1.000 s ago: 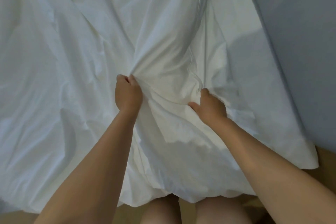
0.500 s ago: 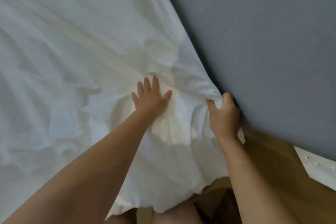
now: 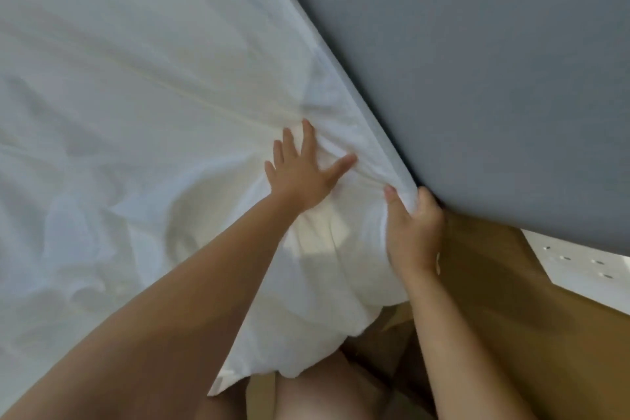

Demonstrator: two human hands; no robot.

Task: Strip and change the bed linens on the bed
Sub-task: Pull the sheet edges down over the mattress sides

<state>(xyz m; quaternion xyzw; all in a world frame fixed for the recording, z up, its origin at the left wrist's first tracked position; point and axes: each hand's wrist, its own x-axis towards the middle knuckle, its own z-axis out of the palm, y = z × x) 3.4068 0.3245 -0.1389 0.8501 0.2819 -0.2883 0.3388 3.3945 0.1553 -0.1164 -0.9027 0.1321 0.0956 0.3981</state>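
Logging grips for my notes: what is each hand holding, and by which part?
The right hand grips the white fabric bed sheet at its bunched edge; the left hand only presses flat on it.

Left hand [image 3: 300, 174] lies flat on the sheet [image 3: 136, 78], with its fingers [image 3: 308, 136] spread and pointing away from the person. Right hand [image 3: 412, 228] is just right of it and nearer the body, pinching the sheet's corner edge. The wall [image 3: 477, 61] stands beyond and right of the right fingers, meeting the sheet's edge. The sheet spreads left of and beyond the left fingers. It hangs in folds behind both wrists, over the floor [image 3: 511, 317]. The board with holes [image 3: 579, 262] sits well right of the right fingers, at the wall's foot. The person's legs [image 3: 324, 385] are nearest, partly under the hanging sheet.
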